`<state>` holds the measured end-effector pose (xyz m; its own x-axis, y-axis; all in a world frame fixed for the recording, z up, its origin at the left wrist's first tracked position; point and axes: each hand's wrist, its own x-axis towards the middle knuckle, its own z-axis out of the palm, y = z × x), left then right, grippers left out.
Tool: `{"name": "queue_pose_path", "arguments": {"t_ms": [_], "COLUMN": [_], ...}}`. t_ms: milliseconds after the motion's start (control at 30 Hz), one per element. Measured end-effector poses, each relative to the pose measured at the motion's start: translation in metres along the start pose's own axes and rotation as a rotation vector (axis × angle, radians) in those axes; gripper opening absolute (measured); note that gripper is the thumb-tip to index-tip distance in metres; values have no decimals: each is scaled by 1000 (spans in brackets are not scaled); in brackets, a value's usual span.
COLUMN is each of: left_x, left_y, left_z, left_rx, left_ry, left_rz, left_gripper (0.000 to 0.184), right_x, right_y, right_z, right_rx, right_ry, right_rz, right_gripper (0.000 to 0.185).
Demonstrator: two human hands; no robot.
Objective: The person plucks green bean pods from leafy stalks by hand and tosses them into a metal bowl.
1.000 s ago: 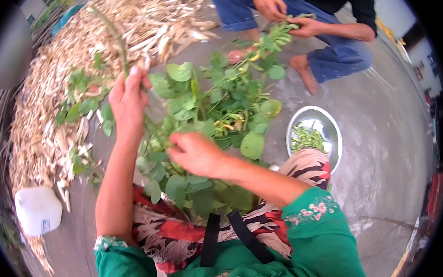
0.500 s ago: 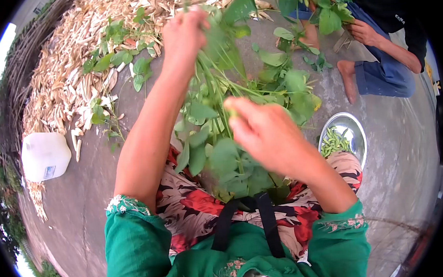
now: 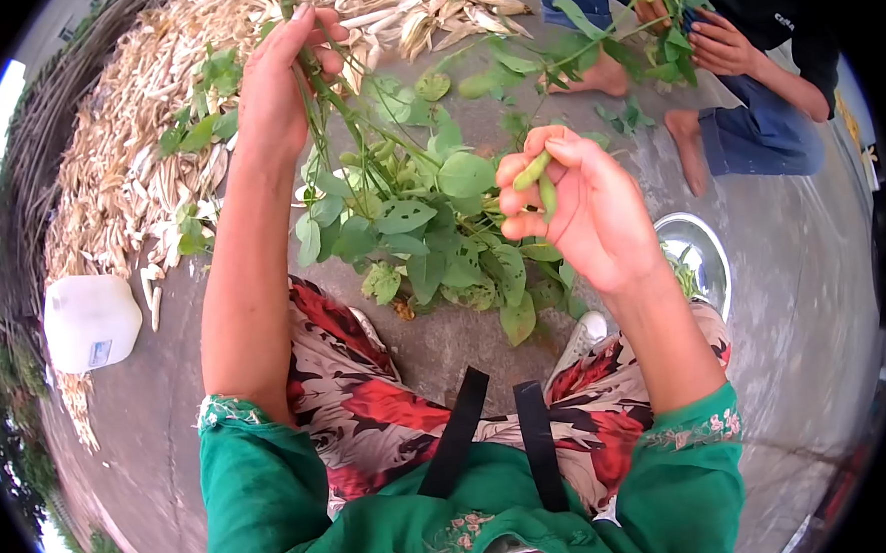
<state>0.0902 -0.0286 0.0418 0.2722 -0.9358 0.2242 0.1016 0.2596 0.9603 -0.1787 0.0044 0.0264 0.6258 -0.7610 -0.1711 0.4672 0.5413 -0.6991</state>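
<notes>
My left hand (image 3: 278,85) is closed round the stem of a leafy bean plant (image 3: 422,213), held up at the upper left. Its leaves, some with holes, hang down between my knees. My right hand (image 3: 594,198) is raised to the right of the leaves, palm partly turned up. Between its thumb and fingers it pinches a couple of green bean pods (image 3: 533,172). By my right knee stands a shiny metal bowl (image 3: 720,262) with green pods inside, partly hidden by my knee and forearm.
A heap of dry corn husks (image 3: 116,153) spreads at the upper left. Near it stands a white plastic jug (image 3: 92,323). Loose leafy stems lie beside the husks. At the upper right another person's hands (image 3: 722,47) hold a similar plant, with bare feet on the concrete.
My left hand has moved left with the plant, whose leaves have shifted away from my lap. My right hand has moved right and up, turned palm-up, and now shows pods.
</notes>
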Motion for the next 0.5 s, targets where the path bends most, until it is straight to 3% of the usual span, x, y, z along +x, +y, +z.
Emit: {"name": "queue_pose_path", "arguments": {"t_ms": [133,333,400,467,500], "left_x": [-8,-24,-28,-32,-34], "left_y": [15,29,29,29,29], "left_z": [-6,-2,1,9,14], "left_rx": [-177,-338,-304,-289,-271], "left_ry": [-187,-168,-155,-136,-121], "left_rz": [64,49,44,36,27], "left_gripper": [26,26,25,25,24], "right_x": [6,12,6,2,2], "right_y": [-4,5,12,24,33], "right_z": [-10,0,17,25,26], "right_rx": [48,-66,-411,-557,-683], "right_ry": [8,-37,-158,-262,-239], "right_rz": [-49,-67,-6,52,-28], "right_gripper": [16,15,12,15,19]}}
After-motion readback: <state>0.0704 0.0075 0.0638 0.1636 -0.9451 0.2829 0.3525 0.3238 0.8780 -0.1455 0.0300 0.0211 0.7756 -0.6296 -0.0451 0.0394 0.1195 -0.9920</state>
